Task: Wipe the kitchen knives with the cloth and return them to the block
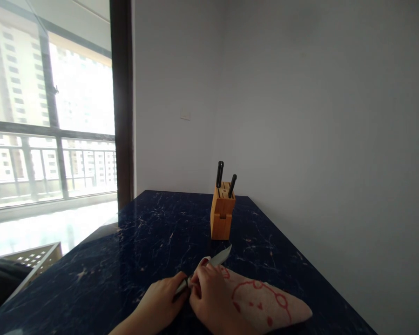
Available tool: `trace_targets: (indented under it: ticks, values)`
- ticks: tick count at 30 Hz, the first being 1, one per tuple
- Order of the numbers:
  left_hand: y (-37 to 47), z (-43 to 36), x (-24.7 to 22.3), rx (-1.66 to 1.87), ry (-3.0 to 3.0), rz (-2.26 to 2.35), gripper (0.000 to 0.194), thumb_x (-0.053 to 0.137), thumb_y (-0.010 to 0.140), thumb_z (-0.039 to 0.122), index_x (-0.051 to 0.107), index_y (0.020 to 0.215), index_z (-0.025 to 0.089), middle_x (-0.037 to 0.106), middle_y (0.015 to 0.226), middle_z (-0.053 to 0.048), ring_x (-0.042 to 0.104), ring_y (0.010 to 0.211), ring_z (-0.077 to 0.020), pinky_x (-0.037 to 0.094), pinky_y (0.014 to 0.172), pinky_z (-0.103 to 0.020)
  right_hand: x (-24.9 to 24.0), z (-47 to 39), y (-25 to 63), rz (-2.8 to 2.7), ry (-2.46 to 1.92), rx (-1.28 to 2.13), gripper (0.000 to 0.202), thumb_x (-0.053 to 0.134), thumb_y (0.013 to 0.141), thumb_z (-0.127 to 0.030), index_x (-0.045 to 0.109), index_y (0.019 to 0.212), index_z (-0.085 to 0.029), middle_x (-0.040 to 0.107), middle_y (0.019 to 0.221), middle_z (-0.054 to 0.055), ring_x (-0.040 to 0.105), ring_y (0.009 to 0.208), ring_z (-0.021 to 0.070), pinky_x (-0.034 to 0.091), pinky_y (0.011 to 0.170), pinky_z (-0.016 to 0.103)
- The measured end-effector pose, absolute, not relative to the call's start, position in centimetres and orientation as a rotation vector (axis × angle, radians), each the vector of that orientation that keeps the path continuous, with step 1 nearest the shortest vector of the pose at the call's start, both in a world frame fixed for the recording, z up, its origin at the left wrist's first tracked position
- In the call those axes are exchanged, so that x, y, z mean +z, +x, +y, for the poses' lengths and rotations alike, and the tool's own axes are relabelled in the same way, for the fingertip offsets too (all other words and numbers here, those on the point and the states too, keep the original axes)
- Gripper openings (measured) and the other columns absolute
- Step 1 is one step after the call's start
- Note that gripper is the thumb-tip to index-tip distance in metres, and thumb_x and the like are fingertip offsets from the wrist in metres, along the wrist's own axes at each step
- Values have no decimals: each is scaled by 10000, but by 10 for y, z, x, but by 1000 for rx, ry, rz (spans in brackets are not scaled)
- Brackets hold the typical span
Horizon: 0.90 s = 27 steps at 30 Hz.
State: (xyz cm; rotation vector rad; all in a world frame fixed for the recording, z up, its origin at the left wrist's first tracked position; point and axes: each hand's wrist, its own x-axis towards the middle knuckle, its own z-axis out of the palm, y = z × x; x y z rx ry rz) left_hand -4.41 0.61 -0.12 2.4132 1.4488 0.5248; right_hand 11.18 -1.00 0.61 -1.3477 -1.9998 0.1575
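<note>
My left hand [164, 298] is closed around the handle of a kitchen knife [221, 256], low over the front of the table. The knife's blade points away from me and to the right. A pink cloth [265, 302] with red line drawings is in my right hand [209, 291], its fingers pinching the cloth against the knife near the base of the blade. The rest of the cloth spreads out to the right, partly behind my right forearm. Beyond the blade tip, a wooden knife block [221, 218] stands upright with two black-handled knives in its slots.
The dark blue marbled table [160, 232] runs back to a grey wall [317, 116]. At the lower left is a pale perforated chair or rack [38, 256] with something dark on it. A large window with a railing lies on the left.
</note>
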Motion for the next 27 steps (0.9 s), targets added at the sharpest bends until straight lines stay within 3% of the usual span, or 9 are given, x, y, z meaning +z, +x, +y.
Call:
trace_targets:
  ticks: [19,27]
  values:
    - [-45,6,-5,522,2418,1445,206,422,822,300,542,977,240,675,937,-19,622,864,-170,426,729,-224,0,-8,108,-1961,-1325,76,154,484,709,-60,511,737,-210,580,771,-11,502,820,170,311,779,306]
    - [-45,8,-6,475,2414,1483,194,420,818,300,542,959,247,672,929,-19,620,857,-167,422,725,-218,4,-12,110,-2013,-1355,63,129,524,662,-102,500,741,-201,572,784,4,493,797,187,310,767,330]
